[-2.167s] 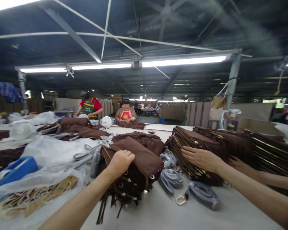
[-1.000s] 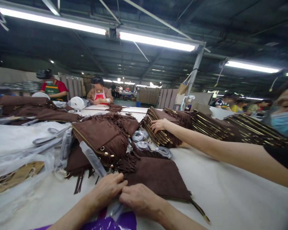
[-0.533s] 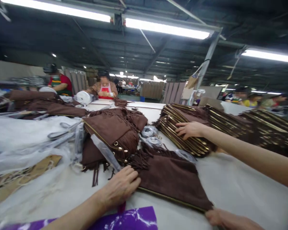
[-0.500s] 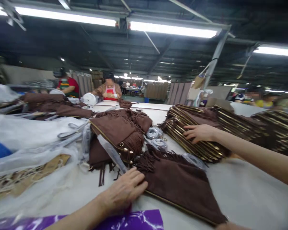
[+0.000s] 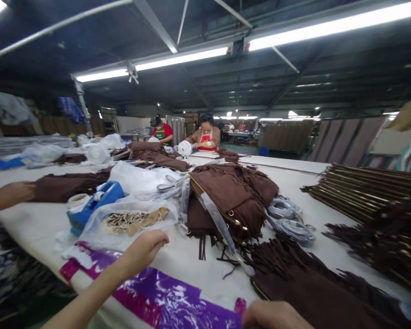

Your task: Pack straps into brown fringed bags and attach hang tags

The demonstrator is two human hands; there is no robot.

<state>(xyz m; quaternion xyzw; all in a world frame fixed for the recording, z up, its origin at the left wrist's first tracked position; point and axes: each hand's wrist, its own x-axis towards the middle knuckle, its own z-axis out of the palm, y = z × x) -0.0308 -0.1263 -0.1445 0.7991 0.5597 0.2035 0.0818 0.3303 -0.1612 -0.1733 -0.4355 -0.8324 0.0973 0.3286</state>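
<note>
My left hand [image 5: 144,250] hovers over a purple printed plastic bag [image 5: 178,292], beside a clear plastic bag [image 5: 99,228] of tan tags with white strings [image 5: 137,220]. Its fingers are curled together, with nothing visible in them. My right hand [image 5: 277,315] is partly cut off by the bottom edge, against the near corner of a dark brown fringed bag [image 5: 315,283]; its fingers are hidden. A magenta piece [image 5: 240,305] shows beside it. Ahead lie stacked brown fringed bags [image 5: 222,183] with a strap in clear wrap [image 5: 215,219] and coiled wrapped straps [image 5: 291,228].
At far left, another person's hand [image 5: 18,194] holds a brown piece [image 5: 65,185]. Near it stands a blue tape dispenser [image 5: 102,201]. Stacks of brown pieces with gold zips [image 5: 366,187] lie at right. Two people work across the white table [image 5: 281,176].
The view has swung left. My left hand has lifted off the brown bag and moved left, its fingers curling. Another person's arm over the zipped stack has left view.
</note>
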